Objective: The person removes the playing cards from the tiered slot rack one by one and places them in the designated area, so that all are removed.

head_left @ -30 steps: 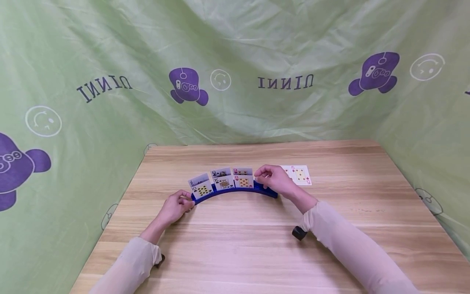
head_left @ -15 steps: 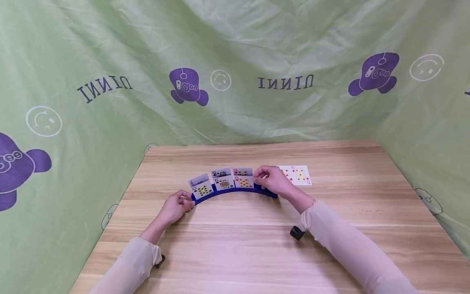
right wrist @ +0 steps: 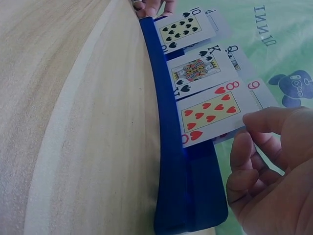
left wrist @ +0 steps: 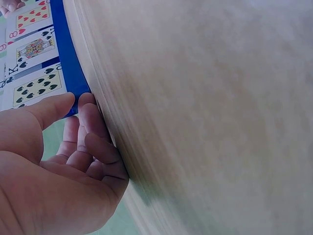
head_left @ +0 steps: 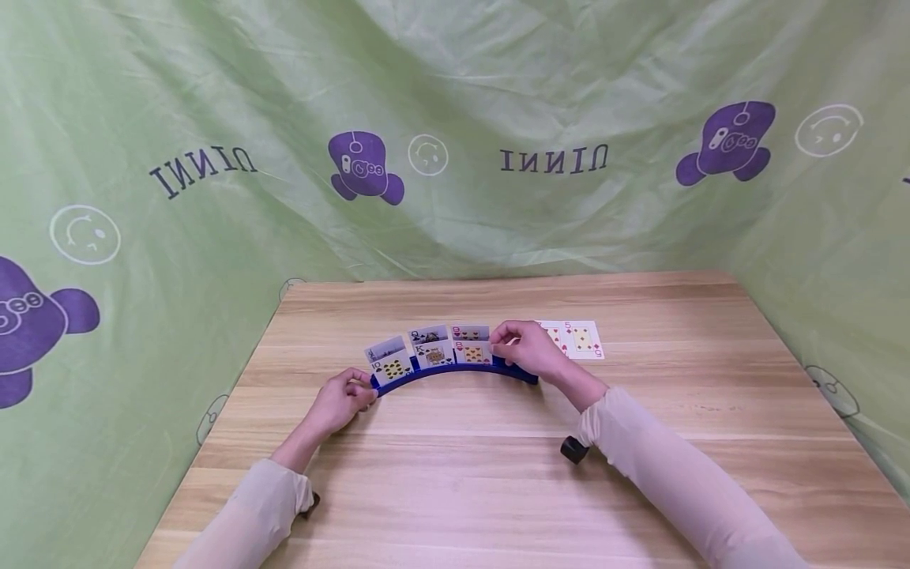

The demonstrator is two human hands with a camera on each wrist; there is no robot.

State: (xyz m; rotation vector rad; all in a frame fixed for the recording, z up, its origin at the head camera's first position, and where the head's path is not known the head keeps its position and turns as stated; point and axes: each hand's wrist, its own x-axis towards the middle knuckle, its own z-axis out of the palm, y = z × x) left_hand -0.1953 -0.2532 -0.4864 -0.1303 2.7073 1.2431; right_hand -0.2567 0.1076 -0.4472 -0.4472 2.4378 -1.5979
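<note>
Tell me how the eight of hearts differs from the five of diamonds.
The eight of hearts is propped in the blue holder, while the five of diamonds lies on the wooden table. The right hand pinches the eight of hearts at a corner; no hand holds the five of diamonds. Both are red-suited number cards with a yellowish middle panel, and both show their faces.

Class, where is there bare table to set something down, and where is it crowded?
Bare: table between the sleeves, in front of the rack, and right of the flat cards. Crowded: the rack, with standing cards, left hand at one end, right hand at the 8.
</note>
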